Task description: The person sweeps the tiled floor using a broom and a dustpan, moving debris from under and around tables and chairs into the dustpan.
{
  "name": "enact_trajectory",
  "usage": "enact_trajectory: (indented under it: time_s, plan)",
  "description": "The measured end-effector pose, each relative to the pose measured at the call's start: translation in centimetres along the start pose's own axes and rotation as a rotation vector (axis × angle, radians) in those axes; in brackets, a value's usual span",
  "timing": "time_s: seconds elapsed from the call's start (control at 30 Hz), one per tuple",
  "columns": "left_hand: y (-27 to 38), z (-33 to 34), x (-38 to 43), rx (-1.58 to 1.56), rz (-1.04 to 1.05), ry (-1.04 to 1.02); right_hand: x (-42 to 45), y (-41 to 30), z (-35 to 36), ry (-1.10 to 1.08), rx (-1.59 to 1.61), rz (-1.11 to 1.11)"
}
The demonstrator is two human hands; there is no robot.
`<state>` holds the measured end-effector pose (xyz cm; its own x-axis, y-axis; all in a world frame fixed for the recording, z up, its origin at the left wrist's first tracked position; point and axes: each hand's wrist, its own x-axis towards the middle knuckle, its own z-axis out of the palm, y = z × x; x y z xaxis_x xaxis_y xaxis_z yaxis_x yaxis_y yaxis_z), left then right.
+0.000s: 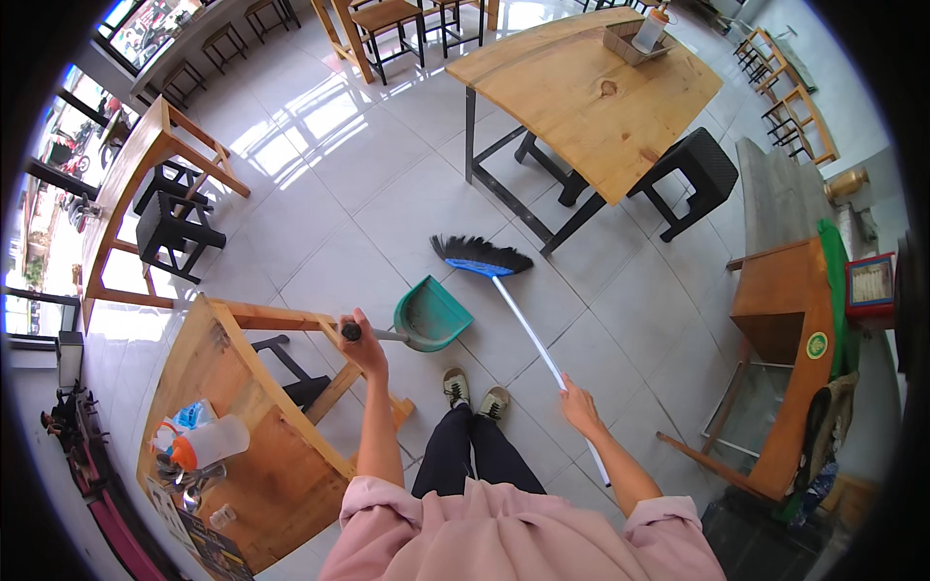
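Observation:
My left hand (365, 347) grips the dark-tipped handle of a green dustpan (434, 316). The pan lies ahead of my shoes, and grey dust shows on its inner surface. In my right hand (580, 408) is the white stick of a broom (528, 327). Its blue head (472, 268) with black bristles (483, 252) rests on the tiled floor (392, 167), a little beyond the pan and to its right. The bristles and the pan are apart. My fingers hide part of each handle.
A wooden table (574, 102) stands ahead, with a black plastic stool (694, 181) beside it. Close on my left is another wooden table (269, 494) bearing a plastic jug (221, 439) and cutlery. Black stools (174, 225) stand farther left. A wooden cabinet (774, 348) is at right.

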<state>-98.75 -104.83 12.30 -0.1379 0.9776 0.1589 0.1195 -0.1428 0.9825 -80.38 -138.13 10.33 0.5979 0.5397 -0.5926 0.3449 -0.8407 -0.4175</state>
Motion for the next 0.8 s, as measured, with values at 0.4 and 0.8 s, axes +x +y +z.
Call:
enact_trajectory:
  time_s: [0.4, 0.8]
  plan:
    - [-0.5, 3.9, 4.8, -0.057, -0.013, -0.067, 21.0, -9.9, -4.0, 0.065, 0.103, -0.016]
    - [-2.0, 3.2, 9.1, -0.108, -0.084, -0.054, 6.8, -6.9, -1.3, -0.099, -0.224, 0.133]
